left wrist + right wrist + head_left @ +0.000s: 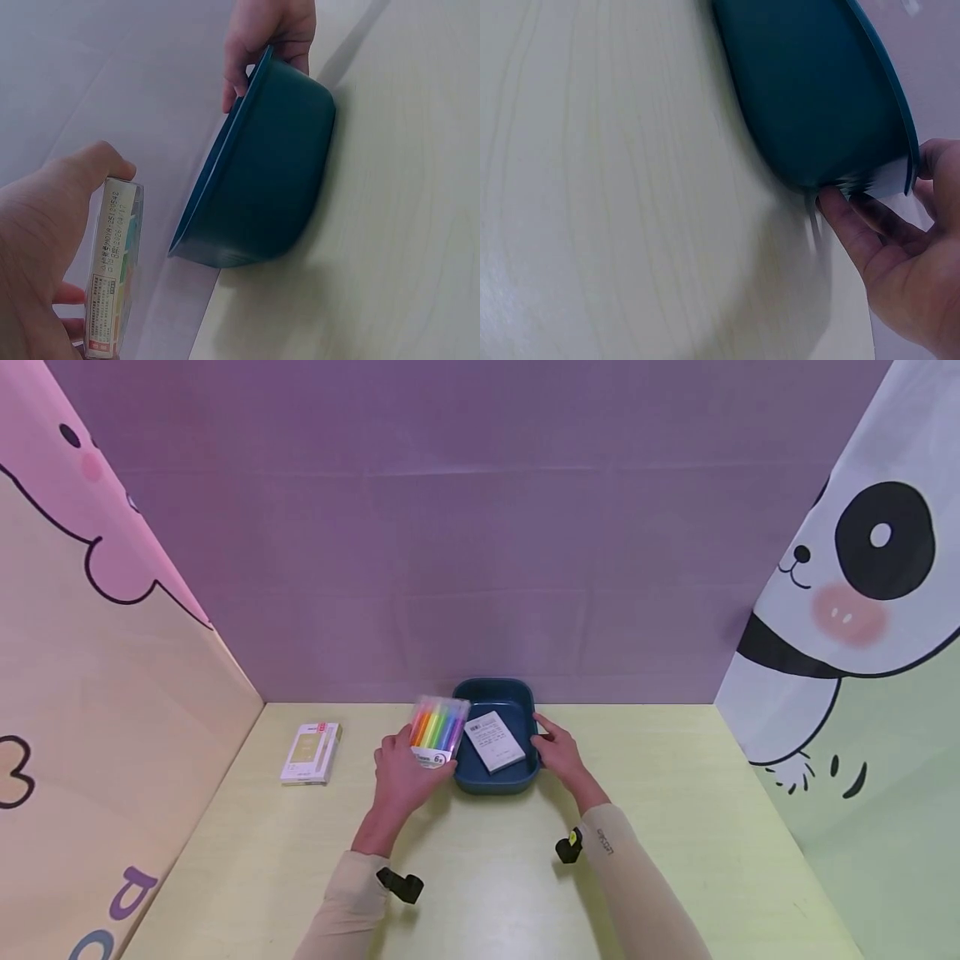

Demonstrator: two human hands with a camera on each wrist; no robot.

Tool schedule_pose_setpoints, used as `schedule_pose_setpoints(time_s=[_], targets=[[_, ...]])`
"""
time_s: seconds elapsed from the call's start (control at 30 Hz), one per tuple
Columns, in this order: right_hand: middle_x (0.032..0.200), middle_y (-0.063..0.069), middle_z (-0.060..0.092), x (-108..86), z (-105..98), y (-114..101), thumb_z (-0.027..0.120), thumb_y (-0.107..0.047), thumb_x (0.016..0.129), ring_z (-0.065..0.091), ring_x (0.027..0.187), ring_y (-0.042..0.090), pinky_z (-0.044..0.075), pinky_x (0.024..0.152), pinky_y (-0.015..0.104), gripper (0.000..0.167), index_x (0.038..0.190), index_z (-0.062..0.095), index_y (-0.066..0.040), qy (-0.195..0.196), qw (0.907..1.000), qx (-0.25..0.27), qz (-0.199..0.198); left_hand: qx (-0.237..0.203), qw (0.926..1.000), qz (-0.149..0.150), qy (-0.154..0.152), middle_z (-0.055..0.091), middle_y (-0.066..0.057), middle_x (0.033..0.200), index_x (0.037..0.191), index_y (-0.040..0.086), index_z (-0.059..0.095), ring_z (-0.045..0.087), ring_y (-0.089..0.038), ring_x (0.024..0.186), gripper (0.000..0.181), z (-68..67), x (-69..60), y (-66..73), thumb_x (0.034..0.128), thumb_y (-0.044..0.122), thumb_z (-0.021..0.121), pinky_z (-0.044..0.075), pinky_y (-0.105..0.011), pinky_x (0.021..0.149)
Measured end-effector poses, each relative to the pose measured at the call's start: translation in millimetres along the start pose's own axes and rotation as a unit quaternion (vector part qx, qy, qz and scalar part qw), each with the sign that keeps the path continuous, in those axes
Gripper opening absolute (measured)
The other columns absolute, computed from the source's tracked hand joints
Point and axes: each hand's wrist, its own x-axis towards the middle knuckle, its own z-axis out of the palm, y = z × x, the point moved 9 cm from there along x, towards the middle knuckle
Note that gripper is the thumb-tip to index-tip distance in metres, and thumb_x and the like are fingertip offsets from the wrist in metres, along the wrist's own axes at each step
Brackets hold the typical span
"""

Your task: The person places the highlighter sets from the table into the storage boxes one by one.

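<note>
My left hand (403,774) grips a clear pack of rainbow-coloured pens (438,731), held up at the left rim of a dark teal bin (495,787). In the left wrist view the printed narrow side of the pen pack (112,262) faces the camera, apart from the bin's wall (277,165). Inside the bin a white printed box (494,741) lies slanted. My right hand (558,750) holds the bin's right side. In the right wrist view, fingers (847,232) of that hand touch the bin's outer wall near its base, with others at the rim.
A white box with a gold panel (311,753) lies on the pale wooden table (480,877), left of the bin. Close behind the bin hangs a purple backdrop (480,568). Printed cartoon panels stand at the left and right sides.
</note>
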Motion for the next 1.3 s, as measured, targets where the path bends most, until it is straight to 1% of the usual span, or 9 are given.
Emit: schedule_pose_setpoints(time_s=[0.23,0.3,0.4,0.53,0.67,0.8,0.97,1.13,1.3], targets=[[0.118,0.019,0.061,1.3,0.4,1.3,0.056,-0.016,0.096,0.059,0.089,0.023,0.053,0.063,0.028,0.049,0.145,0.049,-0.021,0.004,1.0000,0.000,-0.005,-0.004,0.9999,0.014,0.006,0.042,-0.016,0.124,0.144,0.007,0.034,0.035,-0.033,0.115,0.098,2.5,2.6,11.3,0.0684,0.050,0.079,0.047,-0.051,0.086],[0.116,0.019,0.063,2.1,1.2,0.9,0.057,-0.016,0.096,0.060,0.087,0.022,0.053,0.062,0.028,0.049,0.144,0.049,-0.020,0.005,0.9999,0.000,-0.009,-0.002,0.9998,0.018,0.006,0.042,-0.017,0.124,0.144,0.007,0.034,0.035,-0.033,0.114,0.098,3.5,3.9,14.9,0.0682,0.050,0.078,0.047,-0.051,0.085],[0.110,0.017,0.064,4.0,2.1,0.8,0.057,-0.016,0.094,0.060,0.079,0.019,0.052,0.059,0.027,0.050,0.144,0.050,-0.019,0.006,0.9999,-0.002,-0.015,0.004,0.9997,0.022,0.007,0.042,-0.016,0.123,0.144,0.007,0.033,0.036,-0.032,0.113,0.098,5.1,6.1,20.3,0.0685,0.050,0.078,0.046,-0.051,0.086],[0.104,0.016,0.065,6.3,3.0,1.9,0.057,-0.016,0.093,0.058,0.072,0.017,0.050,0.057,0.026,0.051,0.144,0.050,-0.021,0.008,0.9998,-0.004,-0.016,0.015,0.9996,0.022,0.006,0.043,-0.016,0.121,0.144,0.008,0.034,0.036,-0.032,0.112,0.097,8.6,9.2,27.3,0.0682,0.050,0.078,0.045,-0.051,0.085],[0.103,0.015,0.065,7.0,3.8,2.6,0.057,-0.016,0.094,0.057,0.075,0.017,0.049,0.058,0.026,0.051,0.144,0.050,-0.021,0.010,0.9998,-0.011,-0.017,0.017,0.9997,0.018,0.003,0.043,-0.017,0.122,0.144,0.008,0.034,0.037,-0.033,0.113,0.098,12.7,11.6,33.9,0.0672,0.049,0.080,0.046,-0.053,0.086],[0.103,0.015,0.065,6.6,3.3,2.5,0.057,-0.016,0.094,0.057,0.076,0.019,0.049,0.059,0.026,0.050,0.144,0.051,-0.021,0.012,0.9995,-0.019,-0.021,0.024,0.9996,0.015,0.001,0.043,-0.016,0.122,0.143,0.009,0.036,0.037,-0.032,0.112,0.097,16.9,14.5,40.4,0.0665,0.049,0.081,0.046,-0.052,0.086],[0.106,0.016,0.064,5.8,1.2,2.7,0.056,-0.017,0.095,0.058,0.075,0.020,0.052,0.060,0.028,0.050,0.144,0.050,-0.022,0.010,0.9997,-0.017,-0.013,0.030,0.9994,0.019,0.001,0.045,-0.017,0.120,0.140,0.007,0.039,0.039,-0.033,0.110,0.095,22.5,19.2,50.7,0.0661,0.051,0.080,0.046,-0.052,0.085],[0.105,0.016,0.065,5.6,-0.7,1.8,0.055,-0.017,0.095,0.058,0.079,0.020,0.050,0.060,0.027,0.050,0.144,0.050,-0.019,0.014,0.9993,-0.026,-0.022,0.050,0.9987,0.010,-0.004,0.045,-0.018,0.119,0.140,0.006,0.040,0.041,-0.034,0.109,0.095,27.4,20.5,58.7,0.0666,0.053,0.079,0.047,-0.052,0.085],[0.102,0.015,0.064,4.1,-1.6,1.9,0.056,-0.016,0.094,0.057,0.076,0.019,0.049,0.059,0.027,0.051,0.144,0.049,-0.019,0.013,0.9995,-0.021,-0.018,0.066,0.9978,0.008,-0.003,0.045,-0.020,0.120,0.140,0.005,0.041,0.042,-0.036,0.107,0.096,31.8,23.4,63.7,0.0671,0.054,0.078,0.047,-0.052,0.085]])
